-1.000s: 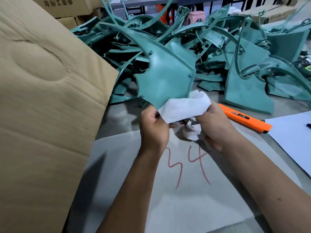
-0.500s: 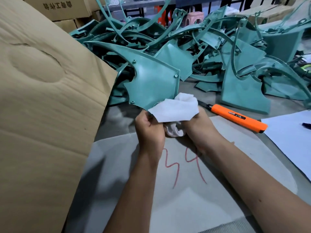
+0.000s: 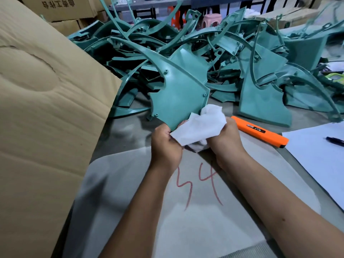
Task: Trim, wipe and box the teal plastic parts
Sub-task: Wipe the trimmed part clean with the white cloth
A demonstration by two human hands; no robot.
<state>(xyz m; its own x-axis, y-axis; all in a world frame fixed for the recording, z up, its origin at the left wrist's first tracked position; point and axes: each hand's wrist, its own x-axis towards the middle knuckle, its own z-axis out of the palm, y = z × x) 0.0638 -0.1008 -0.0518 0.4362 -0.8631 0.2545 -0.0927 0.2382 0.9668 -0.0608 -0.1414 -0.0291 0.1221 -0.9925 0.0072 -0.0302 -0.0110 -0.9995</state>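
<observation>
Left hand (image 3: 164, 144) pinches the teal panel (image 3: 178, 101) by its bottom corner, just left of the orange knife (image 3: 260, 131), while the right hand (image 3: 228, 138) bunches a white rag (image 3: 200, 125) against it. Looks light and stiff (probably slick too), so grab the edges, not that skinny curved arm.

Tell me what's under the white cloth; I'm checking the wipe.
The crumpled white cloth covers the held teal plastic panel's lower corner; right hand grips it. The covered corner can't be seen.
</observation>
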